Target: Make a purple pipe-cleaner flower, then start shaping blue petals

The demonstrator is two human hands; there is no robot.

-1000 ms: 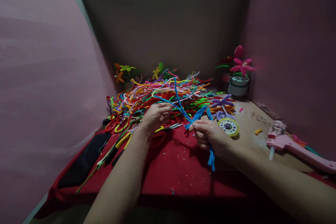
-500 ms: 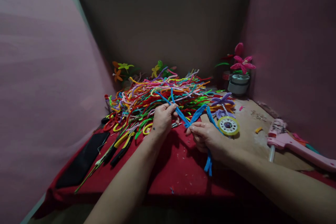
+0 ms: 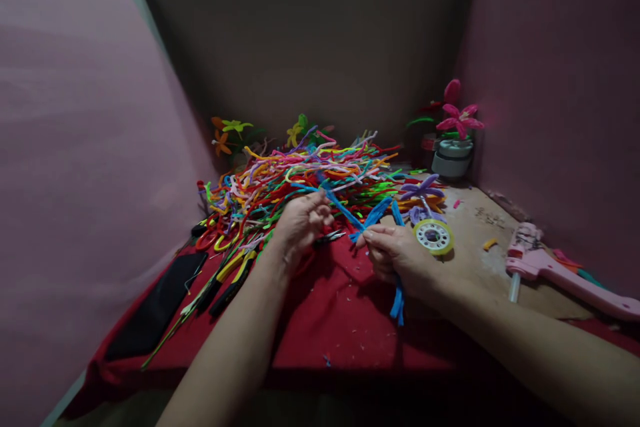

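Observation:
Blue pipe cleaners (image 3: 377, 213) are bent into crossing strands in front of a heap of many-coloured pipe cleaners (image 3: 320, 167). My right hand (image 3: 393, 250) is closed around their lower joint, and loose blue ends hang below it. My left hand (image 3: 303, 217) has its thumb and forefinger pinched at the upper left part of the blue strands, where the strand ends are blurred. Its other fingers are curled over the red cloth (image 3: 345, 320).
Yellow-black pliers (image 3: 240, 273) and a black flat case (image 3: 157, 303) lie at left. On the board at right are a tape roll (image 3: 433, 236), a purple flower (image 3: 423, 190) and a pink glue gun (image 3: 560, 273). Behind stands a pink flower (image 3: 460, 121) in a pot.
My left hand has shifted slightly left and up along the blue strands, and their upper ends have moved. My right hand keeps its hold almost in place.

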